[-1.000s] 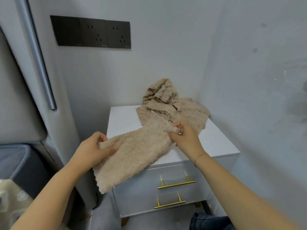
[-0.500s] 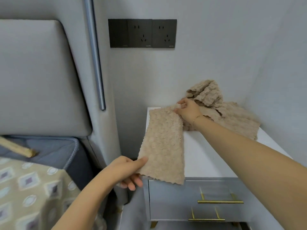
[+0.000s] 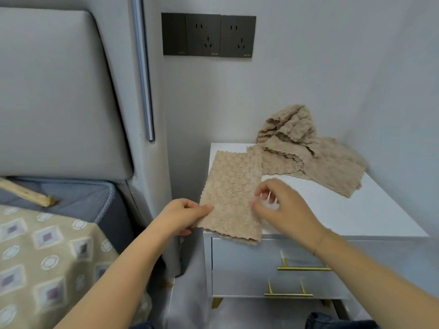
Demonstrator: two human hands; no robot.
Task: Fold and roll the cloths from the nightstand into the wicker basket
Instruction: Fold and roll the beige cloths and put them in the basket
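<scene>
- Beige waffle-textured cloth (image 3: pixel 231 195) lies flat as a long folded strip on the left part of the white nightstand (image 3: pixel 332 210) top, running from near the back edge to the front; its near end hangs just over the front edge, above the top drawer.
- Left hand (image 3: pixel 183 216) is at the strip's near-left edge, off the side of the nightstand. Thumb on top of the fabric, fingers (image 3: pixel 184 232) curled beneath: a closed pinch on the cloth.
- Right hand (image 3: pixel 282 208) hovers at the strip's right edge, over the bare white top. Thumb and forefinger are drawn close together by the hem, other fingers loosely spread. The hand is motion-blurred, so I cannot tell whether the fingers actually have the fabric or only touch it.
- Pile of cloths (image 3: pixel 306 153) in the same beige sits crumpled at the back of the nightstand, in the corner of the two walls. It is heaped highest at the rear, with one layer spread toward the right edge. Its front-left flap meets the far end of the flat strip.
- Nightstand front shows two drawers with brass bar handles (image 3: pixel 304 268), both shut.
- Black socket panel (image 3: pixel 208 35) is on the wall above and behind.
- Left of the nightstand: grey padded headboard (image 3: pixel 54 91), a bed with a patterned cover (image 3: pixel 42 262), and a light wooden stick (image 3: pixel 26 193) lying on the mattress edge.
</scene>
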